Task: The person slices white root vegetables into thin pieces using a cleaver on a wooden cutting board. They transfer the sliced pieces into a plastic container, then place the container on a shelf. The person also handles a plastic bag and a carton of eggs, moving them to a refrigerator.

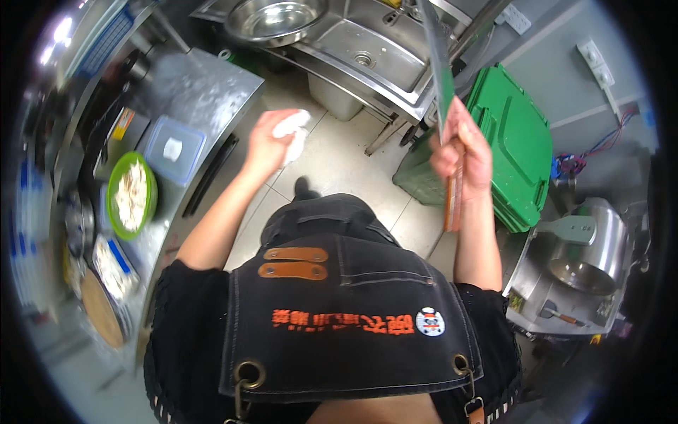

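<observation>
My right hand (463, 146) grips a large knife (438, 69) by its brown wooden handle, the blade pointing up towards the picture's top and seen nearly edge-on. Crumpled white paper or cloth (292, 130) is in my left hand (270, 140), held over the tiled floor. Both hands are well apart, out in front of my dark apron (349, 307). To the left, a green bowl (152, 206) of pale food stands on the steel counter (212, 90), beside a lidded plastic container (175, 148).
Ahead is a steel sink (371, 42) with a large metal basin (275, 24) at its left. A lidded green bin (516, 143) stands right, close to my right hand. Further right, a large metal pot (593, 254) lies on a steel surface. A round wooden board (100, 310) rests at lower left.
</observation>
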Motion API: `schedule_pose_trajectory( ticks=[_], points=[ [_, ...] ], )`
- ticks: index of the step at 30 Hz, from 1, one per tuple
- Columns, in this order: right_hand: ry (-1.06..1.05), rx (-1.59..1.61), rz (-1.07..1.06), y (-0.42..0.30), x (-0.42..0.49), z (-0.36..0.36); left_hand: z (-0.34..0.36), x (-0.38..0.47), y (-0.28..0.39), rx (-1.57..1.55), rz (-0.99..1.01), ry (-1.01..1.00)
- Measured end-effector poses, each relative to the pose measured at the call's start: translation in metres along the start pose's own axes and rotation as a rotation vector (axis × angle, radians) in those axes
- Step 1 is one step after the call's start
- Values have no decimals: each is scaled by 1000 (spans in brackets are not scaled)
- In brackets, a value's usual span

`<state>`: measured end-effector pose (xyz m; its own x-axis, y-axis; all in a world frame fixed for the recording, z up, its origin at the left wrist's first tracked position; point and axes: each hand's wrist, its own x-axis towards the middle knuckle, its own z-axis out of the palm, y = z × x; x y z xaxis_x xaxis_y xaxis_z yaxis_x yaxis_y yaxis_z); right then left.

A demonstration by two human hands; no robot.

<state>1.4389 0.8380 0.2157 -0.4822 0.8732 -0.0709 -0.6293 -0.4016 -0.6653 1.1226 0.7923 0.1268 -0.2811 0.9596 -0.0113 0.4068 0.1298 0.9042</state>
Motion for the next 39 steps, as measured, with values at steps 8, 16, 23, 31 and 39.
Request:
schedule_pose_trajectory(
  ticks=[8, 16, 23, 31, 39],
  points=[
    [-603, 559, 926, 163, -51, 79, -109, -127, 47, -702, 339, 583],
    [-465, -65, 963, 303, -88, 215, -206, -298, 7, -784, 120, 735],
    [-442, -537, 620, 443, -107, 331, -325, -554, -171, -960, -257, 785],
    [-613, -11, 973, 520, -141, 393, -569, -714, -314, -430, -91, 1618],
    [-591, -766, 603, 629, -148, 438, -682, -676, -450, 396, -591, 1400]
  ],
)
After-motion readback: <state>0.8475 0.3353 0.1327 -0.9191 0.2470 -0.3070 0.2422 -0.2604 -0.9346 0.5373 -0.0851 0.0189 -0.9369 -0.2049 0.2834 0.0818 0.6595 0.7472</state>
